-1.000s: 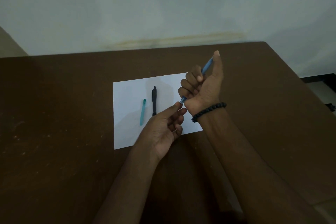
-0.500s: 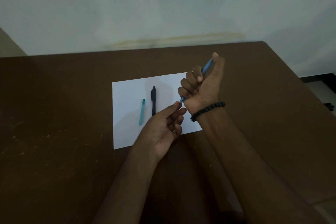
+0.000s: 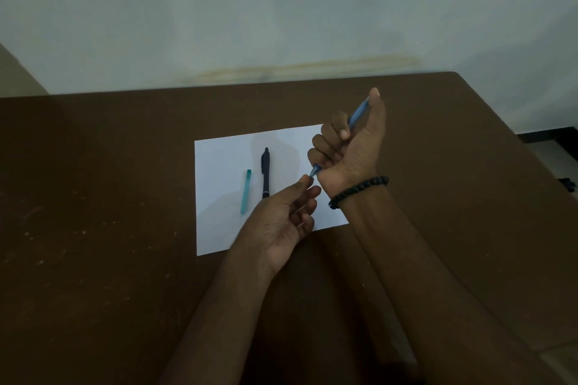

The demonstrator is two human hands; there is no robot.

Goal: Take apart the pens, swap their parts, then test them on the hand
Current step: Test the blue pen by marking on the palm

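Observation:
My right hand (image 3: 350, 144) grips a blue pen (image 3: 358, 114) in a fist above the white paper (image 3: 219, 159); its thumb rests near the pen's upper end. The pen's lower tip (image 3: 315, 170) pokes out below the fist. My left hand (image 3: 286, 216) reaches up from below and pinches that tip with thumb and forefinger. On the paper lie a black pen (image 3: 266, 172) and, to its left, a teal pen part (image 3: 246, 191). Most of the blue pen's barrel is hidden inside the fist.
The paper lies on a dark brown table (image 3: 93, 212) whose far edge meets a pale wall (image 3: 281, 9). The table's right edge (image 3: 513, 141) drops to a floor area. A black bead bracelet (image 3: 359, 191) circles my right wrist.
Little has moved. My right thumb has straightened slightly toward the pen's upper end, and my left fingers stay at the pen's tip.

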